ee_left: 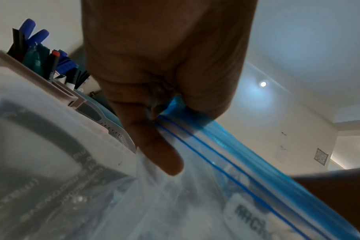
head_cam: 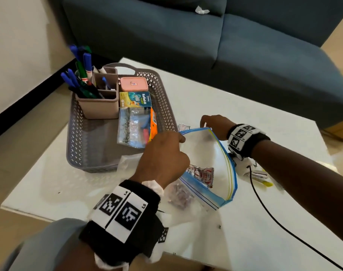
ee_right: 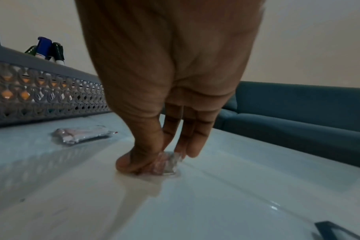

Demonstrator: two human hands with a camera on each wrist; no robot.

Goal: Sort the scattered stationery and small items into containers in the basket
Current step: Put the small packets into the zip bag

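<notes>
Left hand [head_cam: 162, 155] pinches zip bag [head_cam: 207, 163] rim, mouth held open. Right hand [head_cam: 215, 126] beyond it pinches small wrapper [ee_right: 166, 164] off table [head_cam: 245, 114]. Step: bagging loose packets. Next: drop wrapper into mouth.

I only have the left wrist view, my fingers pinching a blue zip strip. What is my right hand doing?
Observer: The right hand pinches a small wrapped item against the table.
Operator: Is the bag's mouth open?
Observer: Yes. In the head view the bag gapes in a wide loop, with the left hand holding one lip.
Operator: Anything else loose nearby?
Observer: A sachet lies on the table beside the basket.
</notes>
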